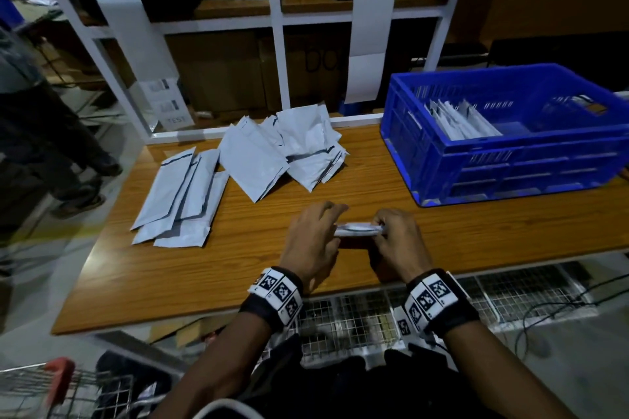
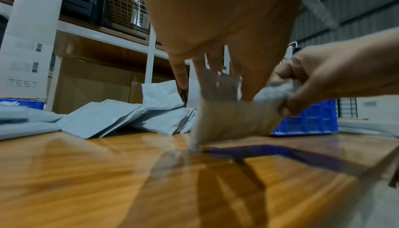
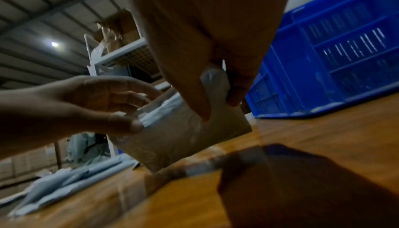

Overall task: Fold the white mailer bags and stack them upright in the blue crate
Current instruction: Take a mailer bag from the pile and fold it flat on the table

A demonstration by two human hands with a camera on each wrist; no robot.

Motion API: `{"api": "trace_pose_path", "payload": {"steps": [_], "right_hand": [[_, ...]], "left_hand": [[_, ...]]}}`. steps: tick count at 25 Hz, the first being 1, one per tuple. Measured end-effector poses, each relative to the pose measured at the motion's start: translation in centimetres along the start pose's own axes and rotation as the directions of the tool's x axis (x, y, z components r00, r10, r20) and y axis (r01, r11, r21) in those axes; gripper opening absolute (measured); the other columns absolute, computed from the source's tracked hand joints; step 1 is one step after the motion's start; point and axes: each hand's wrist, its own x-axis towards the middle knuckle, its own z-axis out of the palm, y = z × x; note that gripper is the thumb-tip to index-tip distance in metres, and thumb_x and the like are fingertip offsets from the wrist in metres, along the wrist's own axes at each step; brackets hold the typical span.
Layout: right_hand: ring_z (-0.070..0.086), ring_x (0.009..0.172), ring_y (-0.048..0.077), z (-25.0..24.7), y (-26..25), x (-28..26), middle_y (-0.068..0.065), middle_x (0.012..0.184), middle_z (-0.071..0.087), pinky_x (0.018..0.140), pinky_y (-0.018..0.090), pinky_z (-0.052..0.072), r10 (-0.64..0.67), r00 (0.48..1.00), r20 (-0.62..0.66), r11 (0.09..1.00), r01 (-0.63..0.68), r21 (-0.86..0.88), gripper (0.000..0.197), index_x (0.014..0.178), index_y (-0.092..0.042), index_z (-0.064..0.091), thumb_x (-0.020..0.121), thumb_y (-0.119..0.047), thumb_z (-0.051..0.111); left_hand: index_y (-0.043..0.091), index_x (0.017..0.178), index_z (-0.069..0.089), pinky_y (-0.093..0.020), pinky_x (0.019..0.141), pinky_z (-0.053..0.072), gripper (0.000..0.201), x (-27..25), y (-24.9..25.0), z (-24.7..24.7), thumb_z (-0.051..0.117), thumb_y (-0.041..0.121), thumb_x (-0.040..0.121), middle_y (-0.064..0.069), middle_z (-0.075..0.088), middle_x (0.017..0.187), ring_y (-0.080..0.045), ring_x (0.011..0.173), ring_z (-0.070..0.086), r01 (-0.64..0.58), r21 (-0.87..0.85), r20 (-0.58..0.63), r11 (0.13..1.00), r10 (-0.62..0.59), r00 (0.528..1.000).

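Observation:
A folded white mailer bag (image 1: pixel 355 230) is held upright on edge just above the wooden table (image 1: pixel 238 269), between both hands. My right hand (image 1: pixel 379 231) grips its right end between thumb and fingers. My left hand (image 1: pixel 332 228) holds the left end, thumb on the near face and fingers behind. The right wrist view shows the bag (image 3: pixel 179 132) tilted, one corner low near the tabletop. The blue crate (image 1: pixel 442 163) stands at the back right of the table. Several folded bags (image 1: pixel 459 121) lean upright inside it.
A loose pile of unfolded mailer bags (image 1: pixel 282 150) lies at the back centre, and flat bags (image 1: pixel 180 194) lie to the left. A white shelf frame (image 1: pixel 279 44) with cardboard boxes rises behind the table. A person's legs (image 1: pixel 51 153) stand at the far left.

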Motion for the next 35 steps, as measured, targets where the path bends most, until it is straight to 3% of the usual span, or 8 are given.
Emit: {"api": "trace_pose_path", "payload": {"steps": [2,6,9,12,16,23,26,35], "right_hand": [[0.059,0.087,0.023,1.3,1.2,-1.1,0.003,0.089,0.061,0.071,0.032,0.046,0.062,0.993,0.099,0.998,-0.064,0.021,0.031,0.073,-0.019,0.059,0.07,0.011,0.066],[0.057,0.103,0.013,2.6,2.9,-2.9,-0.002,0.119,0.058,0.085,0.022,0.044,0.256,0.883,0.393,0.942,-0.318,0.103,0.016,0.078,-0.014,0.072,0.076,0.0,0.064],[0.063,0.1,0.017,2.7,2.7,-2.4,-0.004,0.108,0.067,0.083,0.027,0.047,0.329,0.9,0.287,0.922,-0.372,0.108,0.017,0.083,-0.009,0.074,0.087,-0.014,0.057],[0.064,0.084,0.031,3.2,1.8,-1.7,0.011,0.089,0.07,0.066,0.032,0.042,0.264,0.961,0.081,0.963,-0.267,0.027,0.017,0.091,-0.008,0.068,0.094,-0.016,0.054],[0.058,0.105,0.033,5.5,2.0,-1.3,0.01,0.114,0.067,0.084,0.041,0.047,0.142,0.99,0.024,0.984,-0.138,-0.117,0.028,0.117,-0.012,0.063,0.097,-0.022,0.046],[0.031,0.148,0.027,9.1,3.1,-3.4,0.008,0.159,0.036,0.117,0.052,0.026,0.136,0.983,0.122,0.899,-0.071,-0.433,0.053,0.151,-0.013,0.04,0.104,-0.035,0.028],[0.029,0.149,0.027,9.1,3.1,-3.0,0.008,0.161,0.031,0.118,0.052,0.024,0.171,0.974,0.147,0.889,-0.088,-0.45,0.058,0.154,-0.011,0.034,0.102,-0.036,0.029],[0.015,0.153,0.031,9.0,3.1,-2.8,0.012,0.166,0.014,0.119,0.057,0.018,0.186,0.968,0.168,0.863,-0.079,-0.5,0.062,0.157,-0.009,0.024,0.102,-0.035,0.032]], "left_hand": [[0.029,0.119,0.063,-0.039,0.092,0.047,0.027,-0.7,-0.6,0.4,0.056,0.039,0.096,0.004,0.062,0.119,-0.014,0.106,0.054,-0.012,0.005,0.112,1.0,0.011,0.994],[0.023,0.079,0.06,-0.04,0.068,0.045,0.045,-2.0,-2.3,2.5,0.032,0.049,0.105,0.007,0.053,0.082,-0.017,0.075,0.05,-0.042,-0.049,0.199,0.998,0.051,0.979],[0.024,0.091,0.062,-0.038,0.072,0.039,0.033,-0.9,-1.7,3.5,0.036,0.039,0.105,0.003,0.058,0.091,-0.024,0.085,0.055,0.006,0.065,0.104,0.998,-0.013,0.994],[0.021,0.128,0.055,-0.044,0.092,0.041,0.033,-0.8,-0.7,5.7,0.037,0.035,0.104,-0.003,0.056,0.122,-0.028,0.113,0.052,0.077,0.18,0.092,0.981,-0.095,0.991],[0.019,0.158,0.024,-0.054,0.121,0.018,0.055,-2.3,-0.7,8.3,0.021,0.037,0.106,-0.004,0.02,0.166,-0.029,0.154,0.013,0.13,0.156,0.171,0.979,-0.156,0.973],[0.017,0.159,0.022,-0.056,0.118,0.027,0.067,-1.8,-1.2,7.6,0.015,0.046,0.099,-0.006,0.018,0.167,-0.03,0.154,0.016,0.085,0.2,0.278,0.976,-0.14,0.95],[0.022,0.16,0.017,-0.058,0.119,0.022,0.068,-1.8,-1.7,7.8,0.035,0.049,0.101,-0.002,0.012,0.168,-0.029,0.155,0.011,0.083,0.193,0.303,0.978,-0.14,0.943],[0.024,0.154,0.032,-0.058,0.12,0.02,0.051,-1.0,-1.8,8.0,0.028,0.04,0.106,-0.003,0.028,0.164,-0.031,0.152,0.019,0.068,0.149,0.233,0.987,-0.102,0.967]]}}
